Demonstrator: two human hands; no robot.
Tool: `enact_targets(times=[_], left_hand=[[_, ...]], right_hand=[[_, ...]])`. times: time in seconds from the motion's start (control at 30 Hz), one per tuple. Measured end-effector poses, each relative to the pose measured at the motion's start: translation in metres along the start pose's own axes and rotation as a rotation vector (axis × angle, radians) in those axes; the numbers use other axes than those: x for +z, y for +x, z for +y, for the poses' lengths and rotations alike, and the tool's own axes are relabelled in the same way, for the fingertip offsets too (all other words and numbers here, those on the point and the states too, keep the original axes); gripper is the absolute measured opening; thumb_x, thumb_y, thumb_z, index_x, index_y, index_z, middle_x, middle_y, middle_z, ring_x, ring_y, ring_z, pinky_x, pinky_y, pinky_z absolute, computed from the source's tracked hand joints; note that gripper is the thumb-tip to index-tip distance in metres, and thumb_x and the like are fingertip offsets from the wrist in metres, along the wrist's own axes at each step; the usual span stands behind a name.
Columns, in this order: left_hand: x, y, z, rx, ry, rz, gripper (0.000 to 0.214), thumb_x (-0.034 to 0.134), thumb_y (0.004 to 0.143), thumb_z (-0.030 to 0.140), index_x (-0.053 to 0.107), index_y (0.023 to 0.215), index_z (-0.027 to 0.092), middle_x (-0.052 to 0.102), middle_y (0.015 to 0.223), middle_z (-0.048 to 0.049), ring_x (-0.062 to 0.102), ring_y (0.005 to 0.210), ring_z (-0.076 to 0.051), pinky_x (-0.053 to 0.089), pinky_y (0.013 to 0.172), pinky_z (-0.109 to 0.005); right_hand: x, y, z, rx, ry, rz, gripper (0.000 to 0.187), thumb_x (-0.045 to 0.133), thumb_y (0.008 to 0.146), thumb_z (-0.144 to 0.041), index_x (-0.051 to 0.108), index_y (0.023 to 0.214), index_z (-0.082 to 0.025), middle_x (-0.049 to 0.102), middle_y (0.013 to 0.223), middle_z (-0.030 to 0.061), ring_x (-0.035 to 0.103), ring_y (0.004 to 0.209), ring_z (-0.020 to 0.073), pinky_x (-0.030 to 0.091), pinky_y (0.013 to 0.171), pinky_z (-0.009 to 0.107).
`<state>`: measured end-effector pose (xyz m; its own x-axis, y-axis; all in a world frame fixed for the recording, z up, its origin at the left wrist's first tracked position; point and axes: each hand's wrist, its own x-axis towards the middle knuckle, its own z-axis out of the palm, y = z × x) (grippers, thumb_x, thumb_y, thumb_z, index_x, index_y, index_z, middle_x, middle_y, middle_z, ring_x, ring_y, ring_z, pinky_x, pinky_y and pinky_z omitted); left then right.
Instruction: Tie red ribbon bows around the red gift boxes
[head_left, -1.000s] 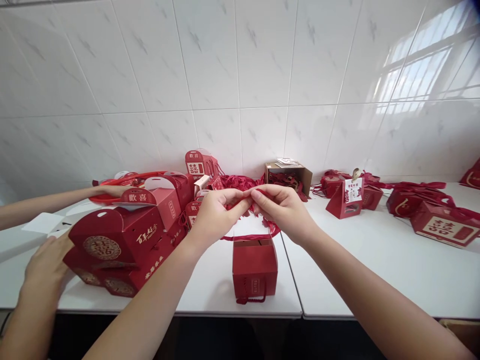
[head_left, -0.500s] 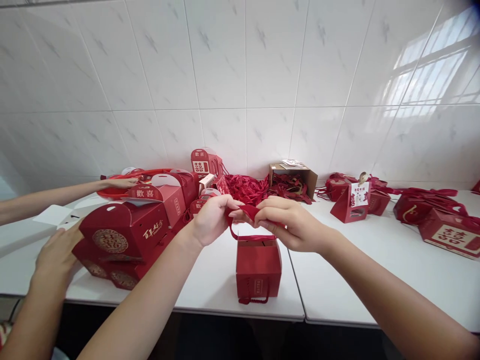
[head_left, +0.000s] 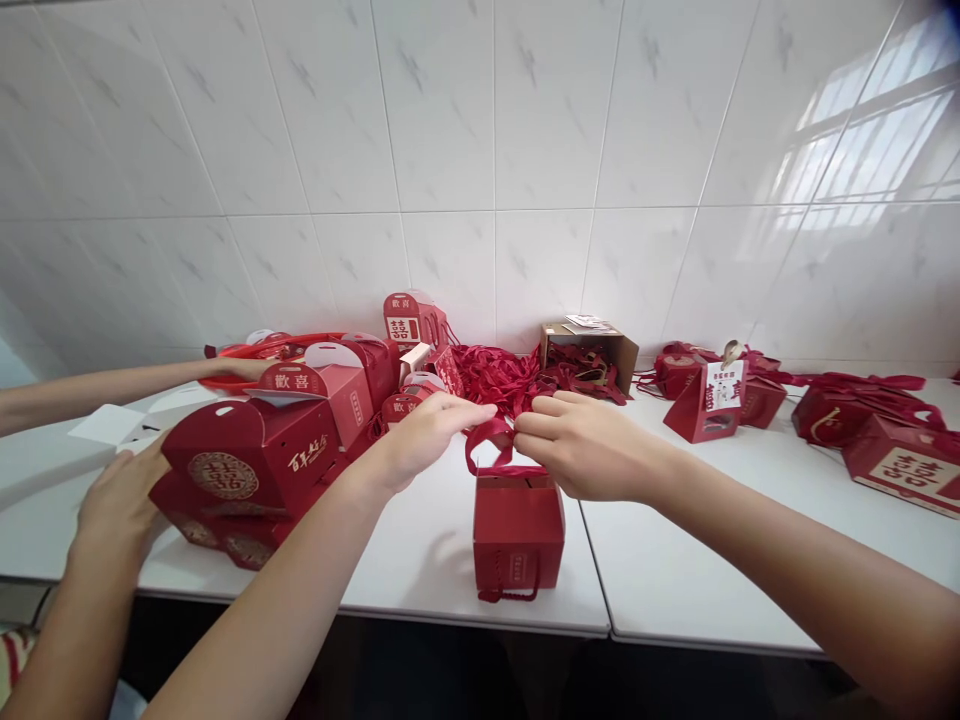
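Observation:
A small red gift box point(head_left: 517, 520) stands in front of me at the table's front edge, with a dark red cord handle hanging down its near side. A red satin ribbon point(head_left: 491, 436) rises in a curved loop over its top. My right hand point(head_left: 574, 445) is closed, pinching the ribbon just above the box's right corner. My left hand point(head_left: 427, 435) is at the loop's left, thumb stretched toward the right hand and touching the ribbon; its other fingers are mostly hidden, and it appears to grip the ribbon.
Red boxes point(head_left: 255, 455) are stacked at left, where another person's hands point(head_left: 124, 500) reach in. Behind lie a heap of red ribbons point(head_left: 495, 375) and a cardboard box point(head_left: 622, 360) of ribbon pieces. Ribboned boxes point(head_left: 907, 460) stand at right. A tiled wall point(head_left: 442, 260) backs the table.
My hands have shifted on the ribbon: the left thumb now points right and the right hand has turned knuckles up. The ribbon loop shows more openly between them. The box stands where it was.

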<state>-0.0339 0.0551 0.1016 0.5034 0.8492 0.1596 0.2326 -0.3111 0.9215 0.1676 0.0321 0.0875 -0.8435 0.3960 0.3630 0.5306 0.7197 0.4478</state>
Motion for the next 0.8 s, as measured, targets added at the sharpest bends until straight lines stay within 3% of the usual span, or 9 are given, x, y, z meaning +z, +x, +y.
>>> enact_targets(times=[0.1, 0.2, 0.27, 0.4, 0.5, 0.63, 0.8], left_hand=[[-0.001, -0.012, 0.001, 0.115, 0.323, -0.005, 0.037, 0.048, 0.087, 0.04, 0.062, 0.061, 0.018, 0.062, 0.064, -0.0006, 0.056, 0.069, -0.017, 0.043, 0.071, -0.032], [0.0, -0.026, 0.001, 0.289, 0.645, 0.114, 0.025, 0.05, 0.089, 0.037, 0.071, 0.088, 0.024, 0.071, 0.095, -0.0012, 0.056, 0.104, -0.023, 0.032, 0.101, -0.041], [0.001, -0.033, 0.0, 0.334, 0.696, 0.163, 0.024, 0.05, 0.089, 0.036, 0.069, 0.102, 0.028, 0.068, 0.111, -0.0011, 0.05, 0.117, -0.024, 0.024, 0.108, -0.044], [0.003, -0.033, -0.006, 0.24, 0.589, 0.171, 0.021, 0.057, 0.084, 0.039, 0.068, 0.093, 0.023, 0.066, 0.111, -0.0044, 0.055, 0.109, -0.023, 0.039, 0.097, -0.039], [0.004, -0.025, -0.011, 0.117, 0.455, 0.097, 0.021, 0.06, 0.082, 0.041, 0.063, 0.086, 0.021, 0.066, 0.09, -0.002, 0.059, 0.088, -0.019, 0.045, 0.081, -0.032], [0.002, -0.016, -0.014, 0.001, 0.251, 0.048, 0.036, 0.049, 0.087, 0.046, 0.05, 0.066, 0.018, 0.048, 0.063, 0.0037, 0.044, 0.06, -0.011, 0.036, 0.059, -0.025], [-0.004, -0.013, -0.014, -0.032, 0.188, -0.057, 0.034, 0.06, 0.08, 0.05, 0.053, 0.07, 0.017, 0.046, 0.065, 0.0041, 0.042, 0.062, -0.011, 0.034, 0.058, -0.024]], right_hand=[[0.005, -0.004, 0.0, 0.101, 0.116, 0.132, 0.022, 0.042, 0.085, -0.005, 0.062, 0.085, -0.014, 0.064, 0.086, 0.0081, 0.051, 0.074, 0.018, 0.039, 0.066, 0.031], [0.009, -0.009, 0.0, 0.185, 0.271, 0.278, 0.024, 0.039, 0.089, -0.007, 0.062, 0.093, -0.013, 0.064, 0.09, 0.0101, 0.056, 0.078, 0.0181, 0.045, 0.067, 0.03], [0.011, -0.012, 0.0, 0.211, 0.314, 0.322, 0.023, 0.04, 0.089, -0.008, 0.062, 0.095, -0.012, 0.064, 0.089, 0.0104, 0.058, 0.077, 0.0183, 0.048, 0.067, 0.03], [0.014, -0.012, -0.001, 0.218, 0.256, 0.342, 0.024, 0.04, 0.088, -0.007, 0.063, 0.094, -0.013, 0.066, 0.094, 0.0119, 0.06, 0.083, 0.0207, 0.049, 0.069, 0.032], [0.014, -0.01, -0.001, 0.219, 0.196, 0.347, 0.023, 0.041, 0.088, -0.008, 0.063, 0.093, -0.014, 0.067, 0.095, 0.0109, 0.06, 0.082, 0.0202, 0.047, 0.07, 0.033], [0.013, -0.01, -0.002, 0.188, 0.052, 0.34, 0.023, 0.044, 0.086, -0.005, 0.064, 0.089, -0.015, 0.069, 0.095, 0.0087, 0.056, 0.077, 0.0189, 0.041, 0.066, 0.032], [0.013, -0.011, 0.0, 0.173, -0.044, 0.327, 0.022, 0.045, 0.085, -0.004, 0.064, 0.085, -0.015, 0.069, 0.094, 0.007, 0.052, 0.077, 0.0177, 0.034, 0.065, 0.031]])
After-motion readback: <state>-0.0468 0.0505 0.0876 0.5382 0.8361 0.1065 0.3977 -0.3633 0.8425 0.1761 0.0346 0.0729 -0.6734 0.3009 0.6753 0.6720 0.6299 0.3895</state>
